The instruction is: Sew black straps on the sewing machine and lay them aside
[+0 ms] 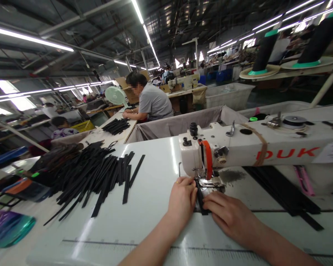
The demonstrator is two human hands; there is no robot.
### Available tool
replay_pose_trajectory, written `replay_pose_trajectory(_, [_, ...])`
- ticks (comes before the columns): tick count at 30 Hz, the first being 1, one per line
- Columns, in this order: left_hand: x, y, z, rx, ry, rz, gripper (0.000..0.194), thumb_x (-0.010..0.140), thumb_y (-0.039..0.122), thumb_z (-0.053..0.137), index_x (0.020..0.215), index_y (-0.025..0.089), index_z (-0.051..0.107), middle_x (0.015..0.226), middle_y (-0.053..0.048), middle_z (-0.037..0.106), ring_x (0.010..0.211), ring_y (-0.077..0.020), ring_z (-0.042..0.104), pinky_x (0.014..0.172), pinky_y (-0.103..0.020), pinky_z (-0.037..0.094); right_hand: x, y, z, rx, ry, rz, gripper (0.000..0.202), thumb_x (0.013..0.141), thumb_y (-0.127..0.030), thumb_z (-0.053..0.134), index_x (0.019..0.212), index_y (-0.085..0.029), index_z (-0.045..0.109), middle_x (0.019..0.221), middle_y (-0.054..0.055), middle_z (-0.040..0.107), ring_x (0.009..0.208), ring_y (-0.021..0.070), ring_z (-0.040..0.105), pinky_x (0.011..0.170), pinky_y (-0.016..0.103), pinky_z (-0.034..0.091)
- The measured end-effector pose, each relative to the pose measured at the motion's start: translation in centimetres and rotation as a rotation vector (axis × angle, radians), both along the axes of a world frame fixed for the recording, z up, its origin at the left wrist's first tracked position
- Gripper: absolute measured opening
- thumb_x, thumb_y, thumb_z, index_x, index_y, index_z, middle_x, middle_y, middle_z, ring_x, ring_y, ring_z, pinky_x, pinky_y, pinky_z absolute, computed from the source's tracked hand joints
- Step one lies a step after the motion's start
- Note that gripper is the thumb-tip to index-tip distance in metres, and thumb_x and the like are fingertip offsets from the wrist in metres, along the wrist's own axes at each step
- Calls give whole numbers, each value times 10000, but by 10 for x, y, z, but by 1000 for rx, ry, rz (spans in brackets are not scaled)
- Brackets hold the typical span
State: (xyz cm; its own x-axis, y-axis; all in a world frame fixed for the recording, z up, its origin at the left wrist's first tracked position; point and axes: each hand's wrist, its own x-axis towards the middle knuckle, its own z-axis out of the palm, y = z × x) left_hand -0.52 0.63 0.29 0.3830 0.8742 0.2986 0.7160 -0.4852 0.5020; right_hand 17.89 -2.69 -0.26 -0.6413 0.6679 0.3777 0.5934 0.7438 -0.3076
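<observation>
A narrow black fabric strip lies under the needle area of a white sewing machine. Its far end is beside the metal presser foot and plate. My left hand presses on the strip's left side, fingers curled together close to the needle. From the right, my right hand pinches the strip nearer to me, its fingertips at the edge. The fingers partly cover the strip, and the needle tip cannot be made out.
A heap of black strips lies on the table's left. More strips rest beneath the machine arm, beside a pink tool. Thread cones stand at upper right. Behind a cloth-lined bin a co-worker sits at another table.
</observation>
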Motion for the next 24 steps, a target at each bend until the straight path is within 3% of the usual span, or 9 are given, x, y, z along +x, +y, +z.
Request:
replay_pose_trajectory(10, [2,-1,5,-11,35,4,175,901,80,510,818,150,648,1045,-82,688,997,-250,571,923,-428,506,3,9,-3,83,22,-17,300,835,-28,532,1078,-157,652,1075,82,657,1011,256,592,911,438,511])
replay_pose_trajectory(17, [3,-2,4,11,43,8,159,911,107,506,919,133,663,1092,-103,685,1021,-264,567,930,-439,508,-1,18,-11,151,-102,-134,375,820,-29,541,1177,-120,612,1052,119,648,919,274,611,785,444,557])
replay_pose_trajectory(24, [4,-2,3,26,52,9,202,926,120,478,863,147,667,1072,-87,688,1008,-257,563,926,-427,506,-3,17,-11,138,-129,-167,432,786,5,497,1185,-125,597,1018,120,644,865,269,620,761,452,562])
